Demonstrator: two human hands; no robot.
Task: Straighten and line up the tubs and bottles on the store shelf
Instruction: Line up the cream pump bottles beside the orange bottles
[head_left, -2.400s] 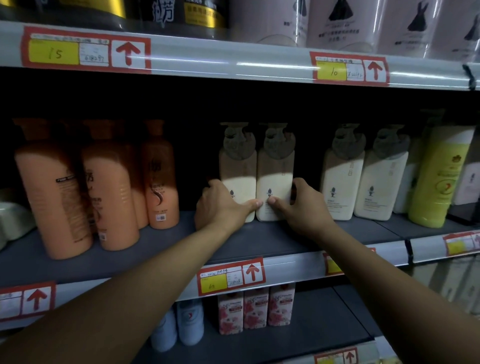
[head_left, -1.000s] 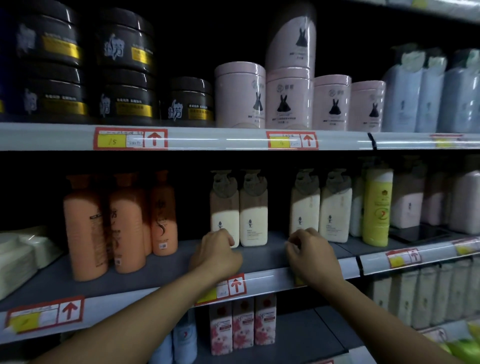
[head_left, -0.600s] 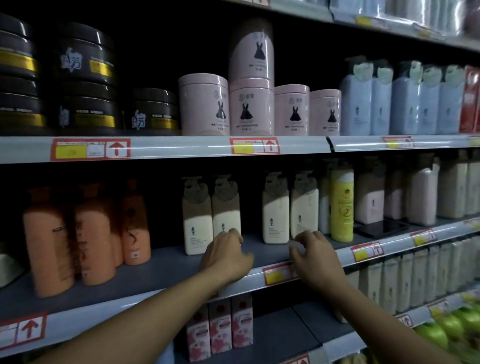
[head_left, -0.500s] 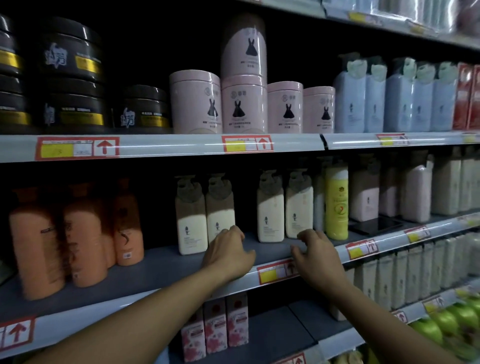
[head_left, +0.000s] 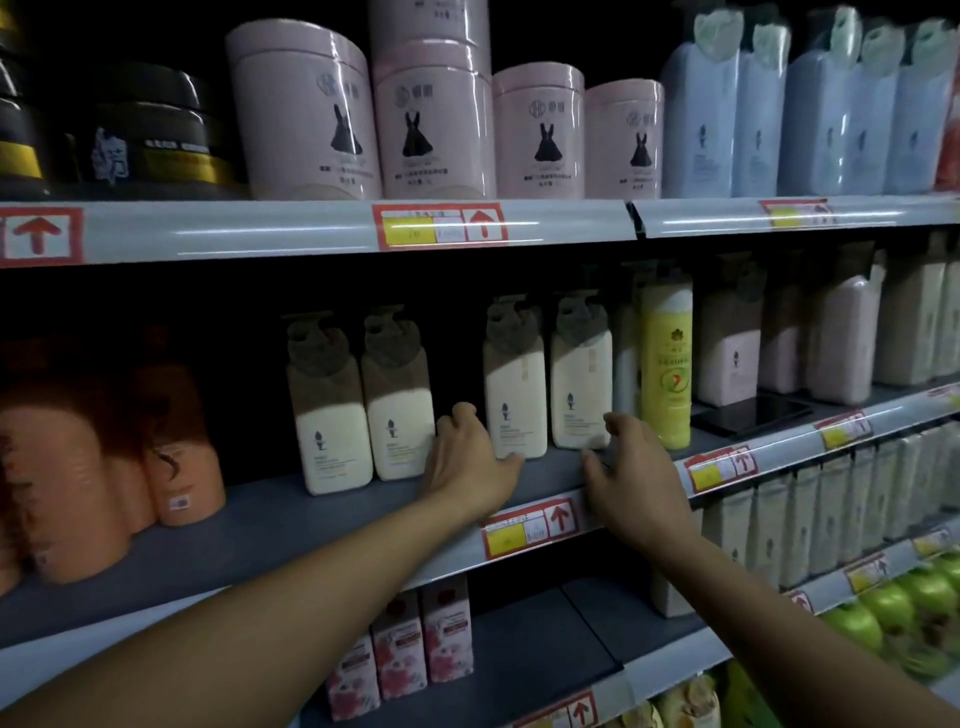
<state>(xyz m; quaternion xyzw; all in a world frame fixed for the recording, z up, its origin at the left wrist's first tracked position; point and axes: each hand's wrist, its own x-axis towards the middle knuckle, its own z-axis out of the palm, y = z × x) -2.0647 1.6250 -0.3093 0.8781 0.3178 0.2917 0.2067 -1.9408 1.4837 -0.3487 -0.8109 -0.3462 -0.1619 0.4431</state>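
Already your left hand (head_left: 470, 470) and right hand (head_left: 631, 467), fingers loosely apart, flanked two cream bottles (head_left: 545, 384) near the shelf's front edge (head_left: 311, 525), while the pink tubs (head_left: 431, 114) above looked uneven, unstraightened.

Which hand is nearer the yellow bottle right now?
Right. The right hand is just left of the yellow bottle, below a cream bottle; the left hand is farther left, two bottles away.

Dim store aisle, grey tiered shelves (head_left: 270, 514) with glossy edge strips (head_left: 291, 231).
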